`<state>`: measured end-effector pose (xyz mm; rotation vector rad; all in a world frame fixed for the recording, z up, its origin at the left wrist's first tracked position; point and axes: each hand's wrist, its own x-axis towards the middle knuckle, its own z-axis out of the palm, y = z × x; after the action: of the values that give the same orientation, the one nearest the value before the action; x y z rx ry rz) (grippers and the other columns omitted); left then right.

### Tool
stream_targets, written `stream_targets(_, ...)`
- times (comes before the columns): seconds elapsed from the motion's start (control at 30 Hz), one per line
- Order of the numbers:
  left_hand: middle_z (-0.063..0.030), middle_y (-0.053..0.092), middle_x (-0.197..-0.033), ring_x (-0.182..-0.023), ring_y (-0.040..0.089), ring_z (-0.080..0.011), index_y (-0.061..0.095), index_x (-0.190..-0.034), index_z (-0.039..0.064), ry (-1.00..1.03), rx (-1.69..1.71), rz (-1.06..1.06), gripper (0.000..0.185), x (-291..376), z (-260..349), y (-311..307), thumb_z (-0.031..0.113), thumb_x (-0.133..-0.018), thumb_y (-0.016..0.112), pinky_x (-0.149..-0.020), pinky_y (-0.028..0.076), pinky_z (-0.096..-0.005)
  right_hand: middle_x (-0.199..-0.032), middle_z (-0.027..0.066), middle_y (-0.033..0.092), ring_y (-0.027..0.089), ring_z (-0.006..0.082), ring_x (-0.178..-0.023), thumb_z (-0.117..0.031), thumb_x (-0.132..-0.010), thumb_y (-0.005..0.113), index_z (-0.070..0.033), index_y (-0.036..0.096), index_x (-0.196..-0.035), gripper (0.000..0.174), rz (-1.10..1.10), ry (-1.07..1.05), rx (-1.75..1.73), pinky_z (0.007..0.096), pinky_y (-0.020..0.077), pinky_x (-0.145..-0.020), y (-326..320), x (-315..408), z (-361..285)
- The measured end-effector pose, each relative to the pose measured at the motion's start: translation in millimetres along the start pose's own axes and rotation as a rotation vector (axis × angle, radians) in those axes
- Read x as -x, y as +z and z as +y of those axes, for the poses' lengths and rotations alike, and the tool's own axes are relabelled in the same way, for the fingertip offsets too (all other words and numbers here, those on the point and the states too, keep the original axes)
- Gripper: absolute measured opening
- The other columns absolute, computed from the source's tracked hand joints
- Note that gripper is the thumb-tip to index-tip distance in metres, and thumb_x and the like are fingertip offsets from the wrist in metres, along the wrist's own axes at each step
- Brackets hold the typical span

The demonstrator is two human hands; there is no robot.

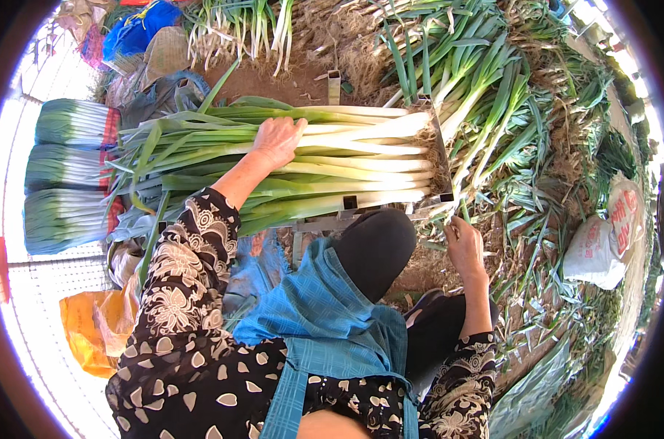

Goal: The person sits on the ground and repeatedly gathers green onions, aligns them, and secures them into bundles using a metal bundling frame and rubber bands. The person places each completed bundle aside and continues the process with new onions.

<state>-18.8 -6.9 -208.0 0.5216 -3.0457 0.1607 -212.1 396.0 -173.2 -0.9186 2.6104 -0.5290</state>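
A thick layer of leeks (359, 156) lies sideways on a metal frame (447, 186) before me, green leaves to the left. Their white stems and roots face the frame's upright plate at the right. My left hand (279, 141) grips the upper stalks from above, near where green turns white. Just beyond the frame's near right corner is my right hand (464, 247), its fingers bent and thumb close to the forefinger. A narrow green leaf (463, 209) meets its fingertips; whether they pinch it is unclear.
Bundled leeks with red bands (68, 173) are stacked at the left. Loose leeks (474, 82) and leaf scraps (535, 219) cover the ground at the right, near a white printed sack (592, 252). A yellow bag (93, 324) lies lower left. My knee (378, 247) is against the frame's near side.
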Motion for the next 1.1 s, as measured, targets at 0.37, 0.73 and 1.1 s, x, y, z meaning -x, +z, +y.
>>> stream_targets(0.37,-0.0218,0.063,-0.11,-0.1,0.061,-0.0373,0.05,-0.136,0.006,0.207,0.402,0.081,0.055,9,14,-9,0.031,-0.088,0.062,-0.094,0.046,-0.0457,-0.126,0.0149,0.06,0.049,0.0364,-0.123,-0.032,-0.093,0.058,-0.01,0.059,-0.125,0.039,0.409,-0.692,0.124,0.0489,0.0374,-0.102,70,-179,-94)
stream_targets(0.73,-0.0135,0.065,-0.117,-0.111,0.059,-0.033,0.067,-0.117,0.019,-0.383,-0.02,-0.445,0.044,41,-180,-57,0.05,-0.097,0.042,-0.09,0.051,-0.046,-0.132,0.0065,0.054,0.042,0.0315,-0.13,-0.037,-0.094,0.052,-0.016,0.062,-0.125,0.039,0.291,-0.512,0.143,0.0492,0.0283,-0.11,129,-166,-45)
stream_targets(1.1,-0.0228,0.066,-0.11,-0.1,0.066,-0.0363,0.068,-0.106,0.001,-1.223,0.046,-0.343,0.054,177,-247,-71,0.05,-0.084,0.063,-0.084,0.052,-0.0476,-0.127,0.0042,0.056,0.043,0.0295,-0.129,-0.04,-0.092,0.056,-0.019,0.06,-0.127,0.041,0.354,-0.544,0.254,0.0507,0.0321,-0.105,124,-153,-46)
